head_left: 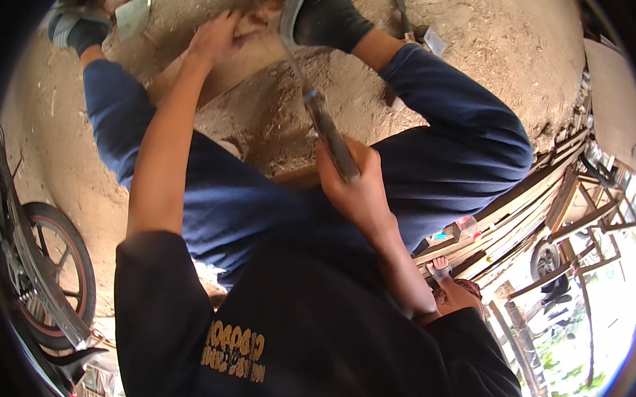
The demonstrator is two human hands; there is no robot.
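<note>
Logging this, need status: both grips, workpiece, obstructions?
Right grip closed around tool handle. Left grip at pale board, hold unclear. Slippered right foot close beside tool shaft.

R hand (364,193) grips tool hndl (332,137), L hand (216,38) nr board (231,78).

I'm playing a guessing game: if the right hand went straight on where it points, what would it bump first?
The right hand, gripping a dark tool handle, would probably meet the wooden board first, though depth is unclear.
</note>
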